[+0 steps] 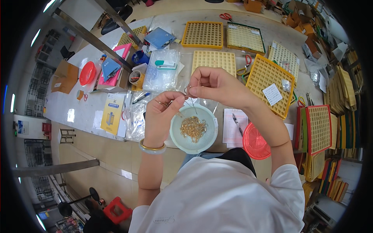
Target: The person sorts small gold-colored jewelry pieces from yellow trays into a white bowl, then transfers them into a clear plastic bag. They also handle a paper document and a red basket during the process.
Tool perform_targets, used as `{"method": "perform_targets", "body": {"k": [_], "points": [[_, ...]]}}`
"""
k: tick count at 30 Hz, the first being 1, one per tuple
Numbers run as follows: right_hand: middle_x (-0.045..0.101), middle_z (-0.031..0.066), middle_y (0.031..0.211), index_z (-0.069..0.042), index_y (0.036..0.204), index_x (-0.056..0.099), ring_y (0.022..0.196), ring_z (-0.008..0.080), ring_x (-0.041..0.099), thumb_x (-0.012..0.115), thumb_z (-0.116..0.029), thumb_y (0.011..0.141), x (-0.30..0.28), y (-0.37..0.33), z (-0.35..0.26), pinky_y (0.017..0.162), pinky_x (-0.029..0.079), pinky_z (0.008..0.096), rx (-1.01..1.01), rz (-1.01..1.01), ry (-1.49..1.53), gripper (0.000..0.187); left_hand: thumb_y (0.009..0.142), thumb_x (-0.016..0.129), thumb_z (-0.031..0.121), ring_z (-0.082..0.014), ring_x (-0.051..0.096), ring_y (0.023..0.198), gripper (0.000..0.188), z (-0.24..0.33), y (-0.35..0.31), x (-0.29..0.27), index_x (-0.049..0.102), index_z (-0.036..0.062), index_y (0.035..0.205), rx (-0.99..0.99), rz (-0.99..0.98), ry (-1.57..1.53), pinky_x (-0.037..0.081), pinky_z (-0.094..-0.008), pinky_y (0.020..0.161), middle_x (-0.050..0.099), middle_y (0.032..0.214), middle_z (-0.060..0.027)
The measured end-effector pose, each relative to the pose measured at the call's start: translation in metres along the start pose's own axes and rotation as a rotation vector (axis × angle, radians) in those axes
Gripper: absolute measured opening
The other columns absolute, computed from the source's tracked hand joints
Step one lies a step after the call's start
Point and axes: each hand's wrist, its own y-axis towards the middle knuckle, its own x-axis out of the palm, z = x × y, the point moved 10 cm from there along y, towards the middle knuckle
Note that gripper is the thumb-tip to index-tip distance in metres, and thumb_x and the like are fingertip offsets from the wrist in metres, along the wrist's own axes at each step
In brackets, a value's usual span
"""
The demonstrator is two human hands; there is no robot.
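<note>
While both hands meet above a pale mint-green round plastic basket (212, 134), fingers of the left hand (158, 119) and right hand (218, 87) pinch a thin metallic-looking strand (194, 105), its end hanging over the basket. Step in hand: probably close fingertip work; exact grip too small to tell. Next move likely calls for steady pinching. Small gold-coloured pieces (193, 129) heap inside. Basket overlaps the grey-white worktop's (77, 106) near edge; support unclear. Room tight ahead: pale yellow gridded tray (213, 60). Right forearm (269, 123) crosses above a red round plastic basket (254, 145).

Left hand (161, 112), right hand (217, 87) raised close together, fingers (199, 92) pinched.
</note>
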Motion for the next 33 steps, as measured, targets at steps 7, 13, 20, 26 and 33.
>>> {"method": "perform_targets", "body": {"k": [7,13,20,26,33], "points": [[0.060,0.0056,0.083,-0.007,0.093,0.048,0.079,0.0122,0.060,0.051,-0.016,0.089,-0.002,-0.009,0.006,0.077,0.049,0.0296,0.121,0.018,0.338,0.010,0.092,0.045,0.013,-0.0146,0.055,0.067,0.014,-0.013,-0.011,0.006,0.046,0.0013,0.100,-0.101,-0.241,-0.384,0.048,-0.0317,0.073,0.056,0.071,-0.0049],[0.058,0.0039,0.079,-0.008,0.096,0.049,0.072,0.0127,0.058,0.049,-0.017,0.089,-0.051,-0.019,0.045,0.075,0.051,0.0314,0.059,0.231,0.701,0.011,0.091,0.048,0.021,-0.0104,0.046,0.051,0.022,-0.038,-0.037,-0.018,0.052,0.0002,0.095,-0.237,-0.281,-0.163,0.047,-0.0271,0.059,0.046,0.053,-0.0007],[0.061,0.0084,0.084,-0.005,0.088,0.052,0.076,0.0170,0.060,0.051,-0.013,0.088,-0.037,-0.034,0.175,0.078,0.052,0.0338,0.316,0.261,0.985,0.008,0.092,0.045,0.019,-0.0165,0.054,0.059,0.020,-0.036,-0.080,-0.042,0.056,0.0025,0.098,0.164,-0.309,-0.590,0.047,-0.0460,0.082,0.055,0.066,-0.0057],[0.061,0.0095,0.085,-0.005,0.090,0.053,0.081,0.0197,0.061,0.051,-0.011,0.088,0.029,-0.053,0.218,0.079,0.051,0.0362,0.530,0.155,1.151,0.007,0.096,0.030,0.016,-0.0135,0.047,0.047,0.024,-0.047,-0.116,-0.068,0.050,0.0065,0.107,0.163,0.044,-0.740,0.049,-0.0463,0.077,0.055,0.067,-0.0072],[0.060,0.0089,0.091,-0.008,0.095,0.050,0.082,0.0203,0.062,0.049,-0.014,0.090,0.050,-0.045,0.206,0.081,0.050,0.0372,0.487,-0.004,1.067,0.007,0.095,0.037,0.012,-0.0105,0.044,0.038,0.018,-0.093,-0.169,-0.053,0.050,0.0033,0.104,-0.290,0.114,-0.558,0.053,-0.0264,0.053,0.059,0.074,-0.0130]]}}
